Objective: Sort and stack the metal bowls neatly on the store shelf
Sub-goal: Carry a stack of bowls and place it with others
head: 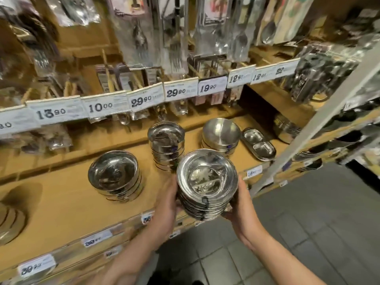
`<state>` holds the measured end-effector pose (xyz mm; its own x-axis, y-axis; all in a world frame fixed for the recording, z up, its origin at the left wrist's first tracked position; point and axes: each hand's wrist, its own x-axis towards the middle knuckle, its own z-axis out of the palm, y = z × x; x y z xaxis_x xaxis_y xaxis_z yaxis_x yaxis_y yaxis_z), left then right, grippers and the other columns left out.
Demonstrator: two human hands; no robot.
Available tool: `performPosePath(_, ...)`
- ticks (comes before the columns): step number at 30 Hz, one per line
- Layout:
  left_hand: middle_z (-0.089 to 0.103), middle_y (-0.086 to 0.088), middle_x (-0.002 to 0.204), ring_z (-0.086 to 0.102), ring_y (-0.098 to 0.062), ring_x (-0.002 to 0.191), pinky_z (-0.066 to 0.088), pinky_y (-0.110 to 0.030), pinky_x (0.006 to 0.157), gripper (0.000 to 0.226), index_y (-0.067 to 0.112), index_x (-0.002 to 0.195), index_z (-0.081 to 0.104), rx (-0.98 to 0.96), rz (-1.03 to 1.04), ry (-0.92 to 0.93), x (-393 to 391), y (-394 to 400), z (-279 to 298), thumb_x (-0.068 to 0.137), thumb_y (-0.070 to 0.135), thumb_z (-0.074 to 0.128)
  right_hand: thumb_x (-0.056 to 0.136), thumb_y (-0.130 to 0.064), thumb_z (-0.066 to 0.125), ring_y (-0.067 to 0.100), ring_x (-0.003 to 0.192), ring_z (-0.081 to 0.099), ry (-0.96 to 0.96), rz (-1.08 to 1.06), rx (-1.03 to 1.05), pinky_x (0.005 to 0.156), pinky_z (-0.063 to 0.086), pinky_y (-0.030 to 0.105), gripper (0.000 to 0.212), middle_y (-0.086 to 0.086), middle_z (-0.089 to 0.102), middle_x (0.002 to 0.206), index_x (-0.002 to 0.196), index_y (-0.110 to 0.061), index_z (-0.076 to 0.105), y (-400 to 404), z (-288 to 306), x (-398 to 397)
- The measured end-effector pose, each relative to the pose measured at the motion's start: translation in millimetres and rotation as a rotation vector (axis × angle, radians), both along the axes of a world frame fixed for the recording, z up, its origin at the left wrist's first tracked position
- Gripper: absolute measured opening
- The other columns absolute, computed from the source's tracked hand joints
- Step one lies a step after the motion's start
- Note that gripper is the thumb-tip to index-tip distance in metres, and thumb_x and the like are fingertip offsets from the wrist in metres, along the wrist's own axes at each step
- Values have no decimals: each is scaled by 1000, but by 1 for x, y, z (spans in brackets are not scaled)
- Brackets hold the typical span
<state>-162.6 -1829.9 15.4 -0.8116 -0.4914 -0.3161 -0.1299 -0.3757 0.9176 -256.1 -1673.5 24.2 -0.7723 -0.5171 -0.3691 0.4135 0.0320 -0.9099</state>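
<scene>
four bowl stacks [206, 185], two hands [167, 202]

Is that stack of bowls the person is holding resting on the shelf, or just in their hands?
Apart. The head view shows the held stack gripped between the left hand and right hand, out past the shelf edge.

Packaged cutlery [174, 38] above price tags [100, 108]; grey floor tiles [308, 233]
</scene>
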Motion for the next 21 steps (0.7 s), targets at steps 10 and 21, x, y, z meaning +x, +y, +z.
performPosePath(10,76,15,114,66,-20,118,54,-39,89,32,51,109,72,49,102,-99,-84,-13,-47,95,65,47,105,-59,31,15,135,52,-67,-20,33,102,52,58,44,-12,63,140,136,-44,58,-23,-42,-83)
performPosePath(21,73,17,120,67,-12,114,56,-33,84,40,47,123,67,67,267,-174,-109,-9,-78,100,65,40,94,-75,38,20,140,49,-108,181,42,114,39,61,61,-8,60,145,142,-41,54,-42,-83,-140)
